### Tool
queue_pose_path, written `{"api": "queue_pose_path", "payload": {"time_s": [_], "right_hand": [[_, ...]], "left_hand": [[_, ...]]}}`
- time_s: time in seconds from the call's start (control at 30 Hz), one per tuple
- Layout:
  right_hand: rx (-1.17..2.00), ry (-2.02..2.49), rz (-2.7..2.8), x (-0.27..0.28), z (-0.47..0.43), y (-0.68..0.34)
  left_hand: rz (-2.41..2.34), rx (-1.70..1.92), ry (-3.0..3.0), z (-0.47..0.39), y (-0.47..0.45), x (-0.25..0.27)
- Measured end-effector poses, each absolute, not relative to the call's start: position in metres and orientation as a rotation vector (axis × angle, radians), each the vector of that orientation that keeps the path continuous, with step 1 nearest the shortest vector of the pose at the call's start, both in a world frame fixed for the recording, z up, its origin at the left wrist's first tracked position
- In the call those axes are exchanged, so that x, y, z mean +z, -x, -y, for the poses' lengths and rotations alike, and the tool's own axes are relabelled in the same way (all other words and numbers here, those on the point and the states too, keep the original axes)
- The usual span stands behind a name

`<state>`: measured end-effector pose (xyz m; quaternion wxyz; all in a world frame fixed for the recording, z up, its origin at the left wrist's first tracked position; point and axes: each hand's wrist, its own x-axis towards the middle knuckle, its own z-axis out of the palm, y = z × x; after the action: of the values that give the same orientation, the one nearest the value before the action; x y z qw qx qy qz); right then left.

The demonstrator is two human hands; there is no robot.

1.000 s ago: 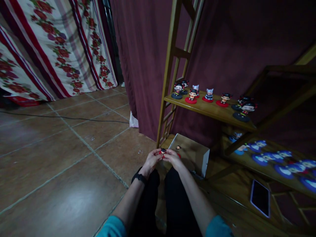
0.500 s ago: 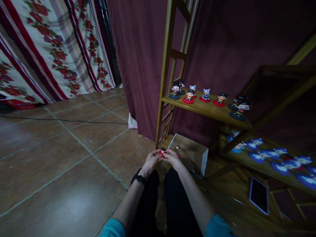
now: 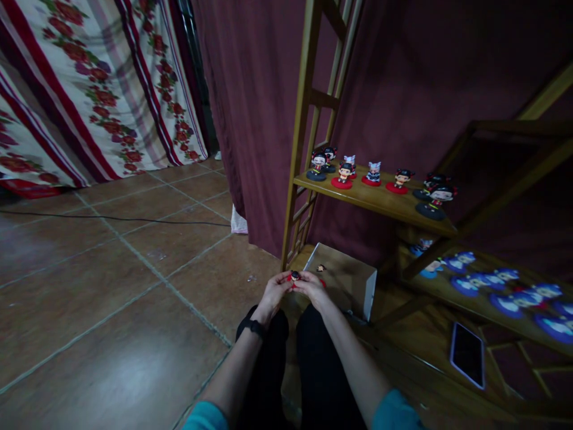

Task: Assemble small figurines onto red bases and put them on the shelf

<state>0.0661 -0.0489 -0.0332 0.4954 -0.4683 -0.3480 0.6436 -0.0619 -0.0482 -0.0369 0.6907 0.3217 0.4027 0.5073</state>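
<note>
A small black-haired figurine (image 3: 295,276) on a red base is held between my two hands, just in front of my knees. My left hand (image 3: 274,292), with a dark band on its wrist, grips the figurine from the left. From the other side my right hand (image 3: 313,287) closes on it. Most of the base is covered by my fingers. Directly beyond my right hand stands an open cardboard box (image 3: 347,280). Inside it lies another small figurine (image 3: 320,269), and a bit of red shows beside my right fingers.
Several figurines on red and black bases stand on the wooden shelf (image 3: 367,194). Lower right, another shelf carries blue-and-white figurines (image 3: 486,279). A phone (image 3: 468,355) lies on the bottom board. A black cable (image 3: 179,222) crosses the tiled floor; a maroon curtain (image 3: 250,119) hangs behind.
The view has shifted very slightly. Both hands keep the figurine in nearly the same place, and its head looks tilted a little differently.
</note>
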Motion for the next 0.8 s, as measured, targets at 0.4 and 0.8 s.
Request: {"api": "queue_pose_path", "payload": {"time_s": [0.4, 0.8], "right_hand": [[1.547, 1.095, 0.815, -0.0347, 0.0475, -0.0605], [1.593, 1.051, 0.769, -0.0324, 0.0492, -0.0640]], "left_hand": [[-0.861, 1.173, -0.678, 0.0470, 0.0627, -0.0366], [-0.825, 1.119, -0.705, 0.0493, 0.0652, -0.0358]]}}
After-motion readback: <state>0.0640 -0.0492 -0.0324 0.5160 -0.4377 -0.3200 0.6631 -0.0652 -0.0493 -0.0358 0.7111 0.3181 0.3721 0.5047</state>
